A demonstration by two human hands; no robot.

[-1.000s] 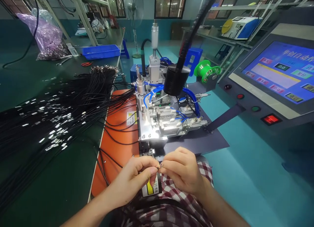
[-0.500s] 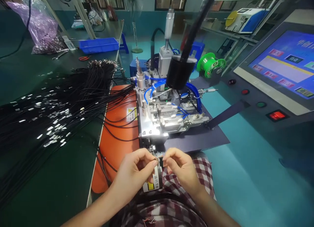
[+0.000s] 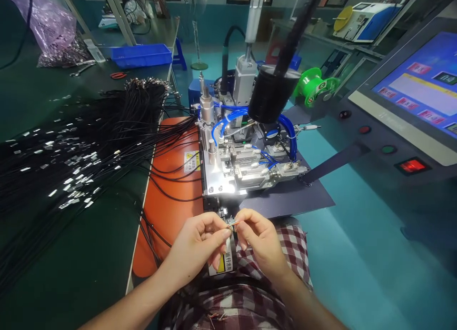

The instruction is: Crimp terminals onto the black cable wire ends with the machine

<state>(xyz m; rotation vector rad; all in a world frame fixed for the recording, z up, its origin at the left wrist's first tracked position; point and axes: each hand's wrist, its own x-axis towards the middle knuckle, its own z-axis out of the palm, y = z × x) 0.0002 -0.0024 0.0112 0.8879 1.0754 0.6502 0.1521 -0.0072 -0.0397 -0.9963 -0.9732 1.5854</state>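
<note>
Thin stripped wire ends (image 3: 233,223) show between my two hands, just below the front edge of the metal machine (image 3: 246,168). My left hand (image 3: 205,237) pinches them from the left between thumb and forefinger. From the right, my right hand (image 3: 259,235) has its thumb and forefinger closed on the wires' tips. Below my fingers is a white and yellow label (image 3: 223,265) with black characters. The cable behind the wires is mostly hidden by my left hand.
Black cables (image 3: 135,115) with shiny ends cover the dark table at left and run over an orange board (image 3: 171,201) into the machine. A control screen (image 3: 424,82) stands at right. Further back are a blue tray (image 3: 142,56) and a green spool (image 3: 314,86).
My right hand has closed in on the wires, and its fingertips now touch their ends. Coloured wire shows between my hands. The view has shifted slightly.
</note>
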